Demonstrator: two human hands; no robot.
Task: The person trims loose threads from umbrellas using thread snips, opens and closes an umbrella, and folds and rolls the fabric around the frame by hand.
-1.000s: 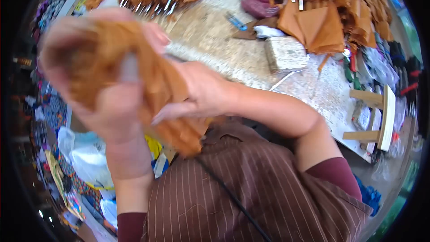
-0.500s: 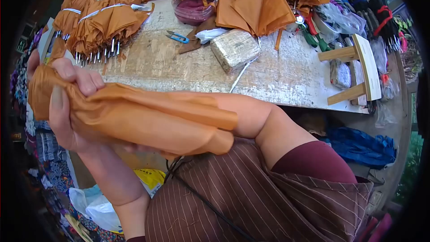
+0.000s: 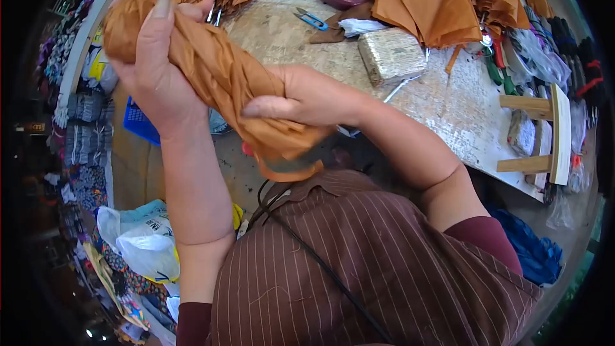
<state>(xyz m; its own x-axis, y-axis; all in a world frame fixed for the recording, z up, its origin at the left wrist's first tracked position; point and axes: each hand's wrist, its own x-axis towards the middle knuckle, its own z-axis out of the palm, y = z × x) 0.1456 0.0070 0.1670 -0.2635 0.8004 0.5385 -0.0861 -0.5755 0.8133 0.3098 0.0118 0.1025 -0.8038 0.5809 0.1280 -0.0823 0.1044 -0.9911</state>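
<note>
A folded orange-brown umbrella (image 3: 214, 67) slants across the upper left of the head view, its cloth twisted tightly around itself. My left hand (image 3: 154, 64) is wrapped around the upper end, thumb on top. Around the lower part, my right hand (image 3: 298, 96) grips the cloth with its thumb laid across the folds. A loose strap (image 3: 291, 173) of the same colour dangles under the right hand. Both hands are closed on the umbrella, above the near edge of the worktable (image 3: 435, 115). Any shaft or handle inside the cloth is hidden.
On the table lie blue thread snips (image 3: 312, 19), a wrapped block (image 3: 392, 56) and several orange-brown umbrellas (image 3: 429, 9). A small wooden stand (image 3: 558, 134) is at the right edge. Below left are a blue basket (image 3: 141, 122) and plastic bags (image 3: 147, 243).
The umbrella's cloth has gone from loose, hanging flaps to a tight twisted roll. My right hand, earlier hidden behind the cloth, now shows gripping it. The view has shifted left.
</note>
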